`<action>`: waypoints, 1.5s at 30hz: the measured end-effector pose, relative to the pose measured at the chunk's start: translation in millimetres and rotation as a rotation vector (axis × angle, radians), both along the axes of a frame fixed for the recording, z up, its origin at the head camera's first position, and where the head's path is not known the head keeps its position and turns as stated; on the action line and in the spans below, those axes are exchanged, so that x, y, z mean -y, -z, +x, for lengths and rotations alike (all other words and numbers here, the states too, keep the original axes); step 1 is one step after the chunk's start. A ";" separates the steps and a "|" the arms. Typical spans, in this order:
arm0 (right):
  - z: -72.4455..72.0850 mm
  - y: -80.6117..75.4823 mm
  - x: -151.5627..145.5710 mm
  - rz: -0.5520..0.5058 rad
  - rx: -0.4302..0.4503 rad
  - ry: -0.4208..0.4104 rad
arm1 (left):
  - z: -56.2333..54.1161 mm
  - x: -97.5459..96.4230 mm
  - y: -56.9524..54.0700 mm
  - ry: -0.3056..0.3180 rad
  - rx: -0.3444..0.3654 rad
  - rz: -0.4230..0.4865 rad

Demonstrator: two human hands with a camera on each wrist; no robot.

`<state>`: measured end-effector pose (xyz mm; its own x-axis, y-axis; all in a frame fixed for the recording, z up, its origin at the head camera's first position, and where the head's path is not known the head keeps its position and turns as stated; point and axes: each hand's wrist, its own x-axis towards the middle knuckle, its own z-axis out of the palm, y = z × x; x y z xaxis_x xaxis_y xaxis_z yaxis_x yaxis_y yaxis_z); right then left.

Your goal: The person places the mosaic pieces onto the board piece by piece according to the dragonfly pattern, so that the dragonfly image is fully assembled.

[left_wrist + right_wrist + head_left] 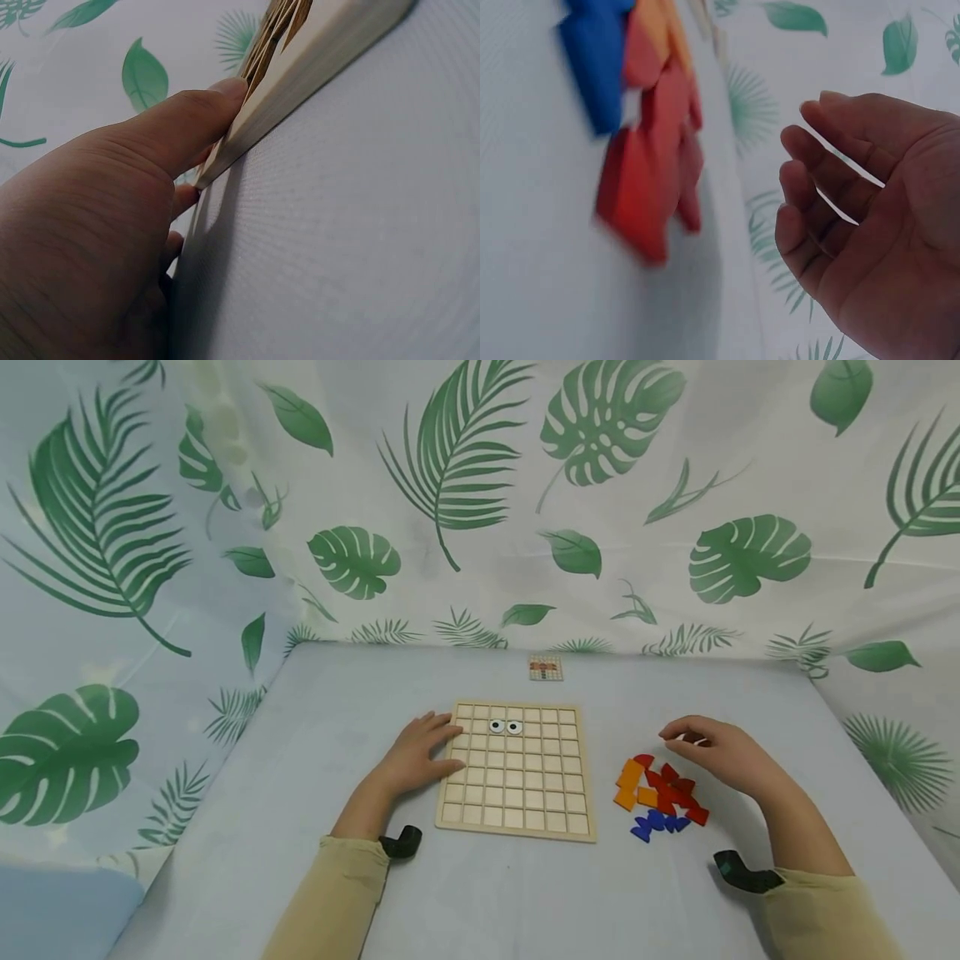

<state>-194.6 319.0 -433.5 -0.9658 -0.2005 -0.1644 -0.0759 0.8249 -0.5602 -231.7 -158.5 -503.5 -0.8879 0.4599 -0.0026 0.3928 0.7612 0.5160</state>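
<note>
A square, pale wooden board divided into a grid of shallow cells (513, 795) lies between the two hands, directly to the right of the left hand (416, 752). That hand is spread and relaxed, with thumb and index finger resting on the board's near-side rim; the left wrist view alone shows the board's thick side edge and the thumb laid over it. Only the head view reveals the two round white eye discs with black pupils (497, 726), side by side in upper cells, ahead and to the right of the left fingertips. The right hand (716, 752) is free, raised, its fingers loosely bent; the right wrist view shows its palm side and the gap between it and the pieces, which the head view makes hard to judge. Just to the left of that hand and nearer the wearer lie flat red pieces (678, 787), orange pieces (632, 774) and blue pieces (657, 820), touching and overlapping; the right wrist view shows them blurred. Beyond both hands, a small square card with a reddish figure on a grid (545, 668) lies on the pale cloth-like surface (480, 893), before a white backdrop printed with green leaves (637, 547).
</note>
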 end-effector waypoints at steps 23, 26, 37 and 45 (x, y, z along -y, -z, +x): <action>19.4 42.7 -47.9 -0.028 -0.032 -0.189 | -2.4 1.3 3.7 0.004 -0.005 0.000; 19.6 44.0 -46.6 -0.021 -0.043 -0.208 | -2.8 1.6 3.9 0.005 0.002 -0.004; 20.2 46.2 -43.2 -0.022 -0.121 -0.256 | -1.4 1.8 -0.4 0.013 0.000 -0.002; 19.1 49.5 -44.9 0.062 -0.133 -0.208 | -1.9 1.6 2.2 0.013 -0.004 -0.011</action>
<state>-175.5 363.9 -483.1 -0.9187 -0.3909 -0.0574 -0.3172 0.8164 -0.4826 -233.5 -160.1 -505.8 -0.8817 0.4718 -0.0038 0.4052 0.7613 0.5062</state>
